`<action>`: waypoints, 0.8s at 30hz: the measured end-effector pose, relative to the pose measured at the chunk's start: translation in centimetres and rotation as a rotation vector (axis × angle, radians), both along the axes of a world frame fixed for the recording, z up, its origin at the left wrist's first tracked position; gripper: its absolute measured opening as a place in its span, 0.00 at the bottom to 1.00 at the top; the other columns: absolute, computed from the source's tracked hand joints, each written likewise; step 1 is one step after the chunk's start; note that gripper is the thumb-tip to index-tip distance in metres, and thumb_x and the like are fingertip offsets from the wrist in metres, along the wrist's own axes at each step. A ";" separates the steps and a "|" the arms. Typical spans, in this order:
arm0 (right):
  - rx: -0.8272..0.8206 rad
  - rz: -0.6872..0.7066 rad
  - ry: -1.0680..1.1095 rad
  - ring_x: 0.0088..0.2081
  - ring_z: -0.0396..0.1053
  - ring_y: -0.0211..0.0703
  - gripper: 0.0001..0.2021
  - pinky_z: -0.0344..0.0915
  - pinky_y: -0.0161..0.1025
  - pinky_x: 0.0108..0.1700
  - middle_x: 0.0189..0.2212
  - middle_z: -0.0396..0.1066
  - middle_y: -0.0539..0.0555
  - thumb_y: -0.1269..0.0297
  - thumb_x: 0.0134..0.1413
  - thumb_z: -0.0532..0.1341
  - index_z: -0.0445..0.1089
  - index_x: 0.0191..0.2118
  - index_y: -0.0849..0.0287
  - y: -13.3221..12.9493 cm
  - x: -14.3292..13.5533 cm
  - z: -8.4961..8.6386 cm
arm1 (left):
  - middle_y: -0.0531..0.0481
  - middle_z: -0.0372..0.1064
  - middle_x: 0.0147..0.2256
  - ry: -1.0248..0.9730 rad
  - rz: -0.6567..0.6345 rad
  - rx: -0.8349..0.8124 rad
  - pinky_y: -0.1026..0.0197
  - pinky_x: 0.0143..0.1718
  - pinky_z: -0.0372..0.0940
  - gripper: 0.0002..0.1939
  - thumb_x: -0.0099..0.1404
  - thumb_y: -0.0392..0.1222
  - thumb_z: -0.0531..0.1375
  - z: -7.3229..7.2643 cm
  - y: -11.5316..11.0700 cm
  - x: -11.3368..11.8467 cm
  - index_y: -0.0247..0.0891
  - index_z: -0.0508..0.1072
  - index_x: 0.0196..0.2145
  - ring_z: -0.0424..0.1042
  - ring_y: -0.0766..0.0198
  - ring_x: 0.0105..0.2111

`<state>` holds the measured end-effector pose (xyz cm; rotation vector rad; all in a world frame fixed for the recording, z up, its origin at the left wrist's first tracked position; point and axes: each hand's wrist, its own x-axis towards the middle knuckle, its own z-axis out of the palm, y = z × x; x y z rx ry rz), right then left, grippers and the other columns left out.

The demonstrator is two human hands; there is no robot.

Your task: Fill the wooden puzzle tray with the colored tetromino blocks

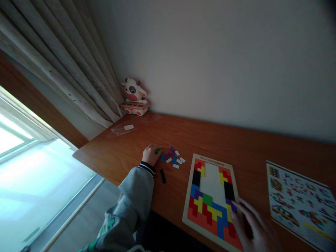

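Observation:
My left hand (150, 154) reaches out over the wooden desk and closes its fingers on a small green puzzle piece (158, 151). Just right of it lies a little heap of loose pieces (173, 158), blue, purple and white, and a single black piece (163, 175) sits nearer to me. My right hand (249, 225) rests with spread fingers on the lower right corner of the wooden puzzle board (191, 167). The board is partly filled with coloured blocks; its middle is bare white.
A printed pattern sheet (299, 201) lies to the right of the board. A cow-shaped toy (133, 97) stands in the far corner by the curtain (65, 66), with a clear plastic bag (126, 128) in front of it. The desk's left edge (86, 159) borders a bright window.

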<state>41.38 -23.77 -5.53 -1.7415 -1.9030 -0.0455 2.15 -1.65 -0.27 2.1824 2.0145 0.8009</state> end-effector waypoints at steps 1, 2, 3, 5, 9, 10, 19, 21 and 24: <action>-0.001 -0.004 0.003 0.51 0.72 0.57 0.23 0.69 0.53 0.48 0.54 0.70 0.58 0.45 0.63 0.52 0.67 0.55 0.53 0.0 0.0 0.0 | 0.47 0.76 0.39 -0.001 0.004 -0.007 0.59 0.43 0.68 0.10 0.63 0.46 0.63 0.0 0.0 -0.1 0.42 0.80 0.39 0.75 0.55 0.41; -0.001 -0.005 0.009 0.51 0.71 0.57 0.23 0.69 0.53 0.49 0.55 0.70 0.58 0.45 0.63 0.52 0.67 0.55 0.53 0.0 0.0 0.0 | 0.47 0.77 0.39 -0.003 0.007 -0.013 0.59 0.43 0.68 0.09 0.63 0.46 0.62 0.0 0.0 -0.2 0.42 0.81 0.38 0.75 0.56 0.41; -0.002 -0.002 0.015 0.52 0.71 0.57 0.23 0.68 0.53 0.49 0.55 0.69 0.58 0.45 0.63 0.52 0.67 0.55 0.53 0.0 -0.1 0.1 | 0.48 0.77 0.39 -0.008 0.012 -0.016 0.60 0.43 0.68 0.09 0.63 0.46 0.62 0.0 0.0 -0.3 0.42 0.81 0.38 0.75 0.56 0.41; -0.014 0.001 0.029 0.53 0.70 0.56 0.23 0.68 0.53 0.51 0.56 0.69 0.57 0.45 0.63 0.52 0.67 0.55 0.53 0.0 -0.2 0.3 | 0.49 0.78 0.38 -0.025 0.019 -0.018 0.60 0.43 0.68 0.09 0.62 0.47 0.63 -0.1 0.0 -0.5 0.43 0.81 0.37 0.76 0.56 0.41; -0.046 -0.015 0.051 0.53 0.69 0.56 0.23 0.67 0.53 0.52 0.56 0.68 0.58 0.45 0.63 0.52 0.66 0.55 0.53 -0.1 -0.6 0.8 | 0.51 0.79 0.37 -0.089 0.008 -0.009 0.61 0.43 0.70 0.11 0.59 0.49 0.65 -0.4 0.2 -0.9 0.43 0.81 0.37 0.77 0.58 0.37; -0.049 -0.017 0.054 0.54 0.69 0.56 0.23 0.67 0.54 0.53 0.56 0.68 0.58 0.45 0.63 0.52 0.66 0.55 0.53 -0.2 -0.7 0.9 | 0.51 0.79 0.37 -0.109 -0.002 -0.002 0.61 0.42 0.70 0.11 0.59 0.50 0.65 -0.4 0.2 -0.9 0.42 0.81 0.37 0.77 0.59 0.37; -0.074 -0.019 0.094 0.56 0.67 0.55 0.21 0.65 0.54 0.56 0.56 0.67 0.58 0.49 0.64 0.53 0.65 0.57 0.53 -0.2 -1.4 2.0 | 0.50 0.79 0.41 -0.280 -0.243 0.106 0.57 0.47 0.74 0.13 0.60 0.52 0.66 0.2 -2.6 2.9 0.42 0.79 0.38 0.78 0.59 0.41; -0.073 -0.025 0.101 0.56 0.67 0.54 0.20 0.65 0.54 0.56 0.56 0.67 0.58 0.49 0.65 0.53 0.65 0.56 0.53 -0.2 -1.5 2.1 | 0.48 0.78 0.42 -0.352 -0.386 0.194 0.56 0.48 0.74 0.11 0.60 0.49 0.66 0.4 -4.1 4.9 0.42 0.79 0.38 0.78 0.58 0.42; -0.057 -0.033 0.099 0.55 0.67 0.54 0.20 0.64 0.54 0.57 0.56 0.68 0.58 0.50 0.64 0.53 0.66 0.55 0.53 -0.1 -1.7 2.3 | 0.48 0.78 0.42 -0.414 -0.569 0.234 0.57 0.46 0.74 0.08 0.61 0.45 0.66 0.8 -6.3 8.2 0.43 0.79 0.38 0.78 0.60 0.41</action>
